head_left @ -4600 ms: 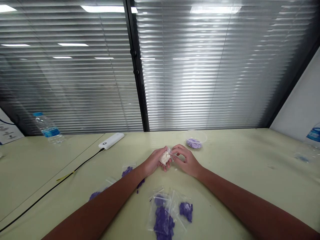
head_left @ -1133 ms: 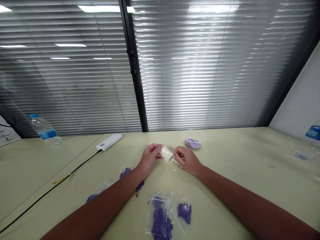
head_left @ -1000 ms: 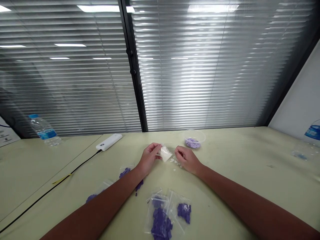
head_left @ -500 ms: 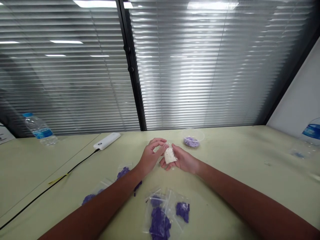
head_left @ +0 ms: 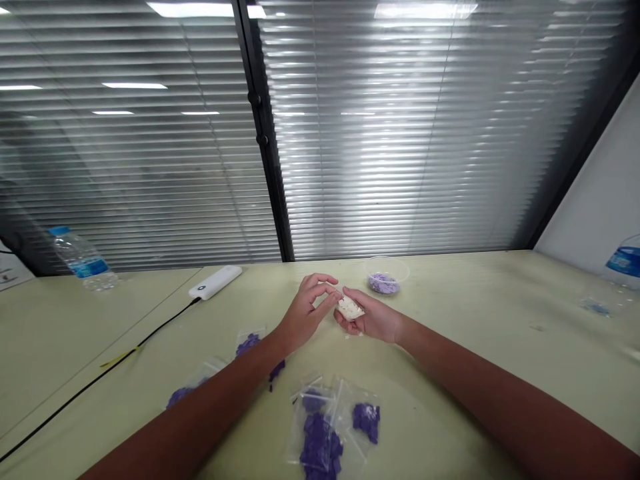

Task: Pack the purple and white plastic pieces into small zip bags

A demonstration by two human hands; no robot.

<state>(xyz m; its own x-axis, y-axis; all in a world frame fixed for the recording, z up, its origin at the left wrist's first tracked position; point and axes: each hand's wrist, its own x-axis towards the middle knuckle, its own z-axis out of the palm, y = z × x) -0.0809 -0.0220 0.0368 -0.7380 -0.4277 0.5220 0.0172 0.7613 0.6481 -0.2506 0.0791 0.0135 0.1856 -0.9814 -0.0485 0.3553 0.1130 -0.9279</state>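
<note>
My right hand (head_left: 374, 319) is wrapped round a small clear bag of white pieces (head_left: 349, 308), which lies tilted over its fingers. At the bag's upper left edge, my left hand (head_left: 310, 312) pinches with thumb and forefinger; its other fingers are curved above. A few tiny white bits (head_left: 354, 335) show just under the right hand. Closer to me on the table are a clear zip bag of purple pieces (head_left: 316, 440) and another zip bag with fewer purple pieces (head_left: 367, 421), their edges overlapping.
Behind my right hand stands a round clear tub (head_left: 387, 272) with light purple bits. More bags of purple pieces (head_left: 247, 343) lie partly under my left forearm. A white power bank (head_left: 215, 283) with a black cable (head_left: 165, 325) and a water bottle (head_left: 83, 260) are at left.
The bag of white pieces has shifted slightly right and tipped over to a flatter angle in my right hand. My left hand has followed it a little to the right.
</note>
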